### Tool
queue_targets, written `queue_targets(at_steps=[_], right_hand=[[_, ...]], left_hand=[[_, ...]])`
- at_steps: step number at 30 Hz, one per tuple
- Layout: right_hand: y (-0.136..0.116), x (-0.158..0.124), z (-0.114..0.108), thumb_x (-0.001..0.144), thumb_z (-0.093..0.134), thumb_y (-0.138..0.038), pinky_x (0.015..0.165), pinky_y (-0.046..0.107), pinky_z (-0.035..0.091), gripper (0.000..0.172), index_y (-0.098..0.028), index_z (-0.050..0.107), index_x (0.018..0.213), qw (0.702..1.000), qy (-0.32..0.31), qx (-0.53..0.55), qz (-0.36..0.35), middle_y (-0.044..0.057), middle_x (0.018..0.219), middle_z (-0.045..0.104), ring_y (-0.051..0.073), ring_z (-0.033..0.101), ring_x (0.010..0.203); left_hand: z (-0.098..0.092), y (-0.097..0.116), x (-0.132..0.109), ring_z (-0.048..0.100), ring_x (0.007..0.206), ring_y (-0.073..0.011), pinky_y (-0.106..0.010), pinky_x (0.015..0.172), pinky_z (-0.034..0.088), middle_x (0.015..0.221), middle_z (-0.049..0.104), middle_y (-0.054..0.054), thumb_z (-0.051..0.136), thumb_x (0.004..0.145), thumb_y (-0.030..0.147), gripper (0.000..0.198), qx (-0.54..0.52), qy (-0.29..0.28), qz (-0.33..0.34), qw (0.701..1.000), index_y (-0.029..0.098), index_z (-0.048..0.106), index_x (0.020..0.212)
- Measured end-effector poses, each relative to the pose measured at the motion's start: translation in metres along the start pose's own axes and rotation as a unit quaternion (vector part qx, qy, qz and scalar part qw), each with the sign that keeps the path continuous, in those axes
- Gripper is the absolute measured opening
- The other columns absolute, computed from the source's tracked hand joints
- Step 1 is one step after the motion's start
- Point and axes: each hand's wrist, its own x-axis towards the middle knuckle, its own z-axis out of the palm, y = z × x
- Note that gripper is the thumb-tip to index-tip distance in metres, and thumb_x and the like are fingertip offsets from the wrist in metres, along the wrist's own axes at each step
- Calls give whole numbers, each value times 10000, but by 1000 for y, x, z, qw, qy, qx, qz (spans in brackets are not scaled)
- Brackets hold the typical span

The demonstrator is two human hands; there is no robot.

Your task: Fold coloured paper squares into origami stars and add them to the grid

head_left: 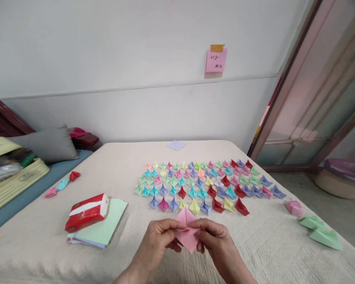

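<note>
A pink piece of folded origami paper [191,240] is held up at the front of the table, its points facing up and down in a diamond. My left hand [162,236] pinches its left side between thumb and forefinger. On the right side, my right hand [213,236] grips it the same way. Both thumbs meet near the middle fold. Just beyond my hands stand rows of small folded paper boats [194,206] in red, yellow, blue, green, pink and purple.
Left of my hands, a red-and-white packet [87,213] lies on a stack of coloured paper [114,217]. Green folded papers [326,238] and a pink one [294,208] sit by the right edge. A lilac sheet [176,145] lies at the back. A pink note [215,61] is taped to the wall.
</note>
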Motion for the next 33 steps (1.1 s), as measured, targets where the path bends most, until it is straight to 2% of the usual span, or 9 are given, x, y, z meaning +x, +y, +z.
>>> queue_targets(at_steps=[4,7,13,18,21,24,26,30,33], right_hand=[[-1,-2,-2,686,613,-82,492,234,380,195,-184,779,675,999,-22,-9,-22,-15,587,573,97,531,475],[-2,-3,-3,733,580,-91,521,245,392,228,-195,783,715,998,-38,-42,-34,-14,586,557,107,535,510],[-11,-5,2,768,572,-138,555,266,421,209,-202,771,755,991,-48,-114,-55,-10,606,551,132,559,545],[-15,-8,6,728,588,-126,565,259,402,181,-193,748,780,988,-62,-132,-43,2,663,579,140,552,604],[-13,-8,6,757,625,-195,588,262,405,98,-198,669,845,994,-52,-80,-45,8,680,632,154,559,643],[-10,-5,5,842,598,-362,561,252,416,167,-211,579,912,1000,-20,-10,-11,-2,650,647,152,589,604],[-8,-3,5,870,565,-423,520,230,408,243,-181,585,852,999,-18,3,40,6,625,643,141,607,560],[-4,-1,4,829,621,-451,446,191,365,336,-138,600,710,992,-48,-5,118,37,576,660,121,615,474],[-1,0,4,770,692,-433,444,180,370,321,-134,613,683,992,-54,-21,111,20,536,650,109,609,449]], left_hand=[[-1,-1,-2,628,610,-160,-270,602,488,641,698,-51,522,730,91,221,-23,1,15,1000,118,742,736],[-1,4,-3,622,626,-165,-288,641,480,646,681,-46,505,735,94,224,0,-7,22,1000,118,727,717],[1,7,-2,520,604,-125,-228,587,384,610,596,10,635,700,149,29,58,-16,49,997,135,660,695],[2,-1,1,443,571,-107,-217,559,338,572,518,40,632,674,112,90,78,20,73,994,153,567,627],[2,-3,2,441,575,-109,-219,562,332,572,509,43,587,681,82,107,82,24,79,993,160,537,628],[1,-4,4,432,576,-109,-221,556,323,580,499,43,585,692,91,117,88,20,76,993,164,517,632],[1,-5,5,420,574,-108,-222,555,320,581,486,46,585,688,86,121,100,15,72,992,166,512,633],[1,-4,3,412,573,-108,-226,553,320,580,480,47,578,689,84,121,114,0,68,991,168,505,642],[1,-4,2,406,563,-105,-225,542,313,569,476,53,569,692,79,115,125,-6,70,990,169,508,655]])
